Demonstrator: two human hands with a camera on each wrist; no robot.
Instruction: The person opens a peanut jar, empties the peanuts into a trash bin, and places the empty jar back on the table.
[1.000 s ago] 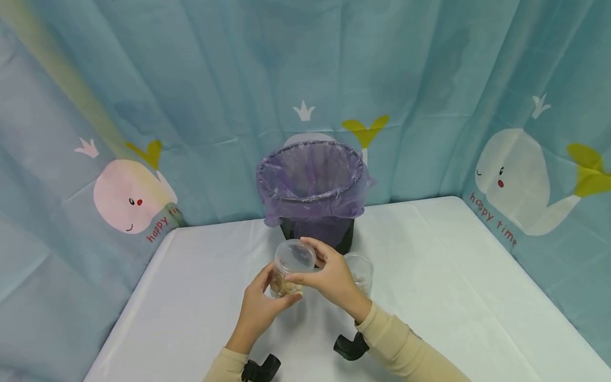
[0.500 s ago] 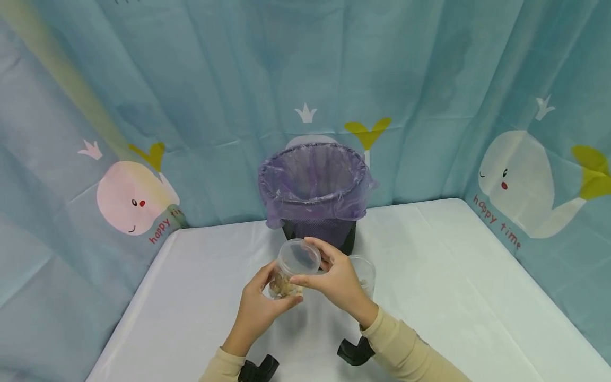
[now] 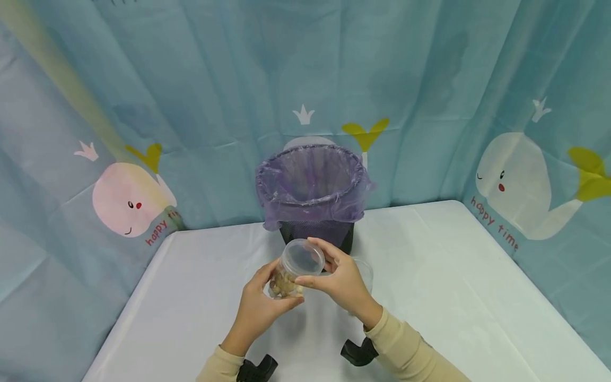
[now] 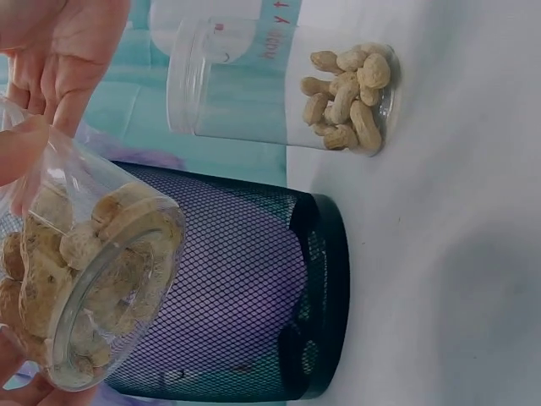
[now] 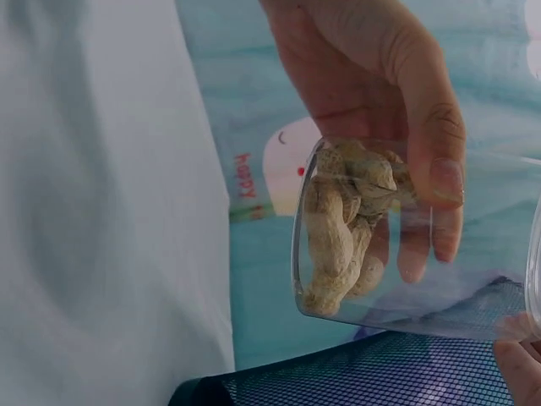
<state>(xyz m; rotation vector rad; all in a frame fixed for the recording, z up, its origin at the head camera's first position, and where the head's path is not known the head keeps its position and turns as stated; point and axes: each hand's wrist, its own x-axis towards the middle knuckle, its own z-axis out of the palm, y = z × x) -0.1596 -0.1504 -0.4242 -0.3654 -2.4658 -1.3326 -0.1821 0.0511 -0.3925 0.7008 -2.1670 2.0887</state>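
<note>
Jar [image 3: 289,278] of peanuts [image 5: 331,245] is leaning lengthwise toward one o'clock; you're gripping its body with your left hand [image 3: 259,301] from eight o'clock, pinching its top [image 3: 303,257] with your right hand [image 3: 342,280] from four

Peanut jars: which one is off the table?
The held jar, gripped by the left hand with the right hand at its top. The other jar stands on the table.
</note>
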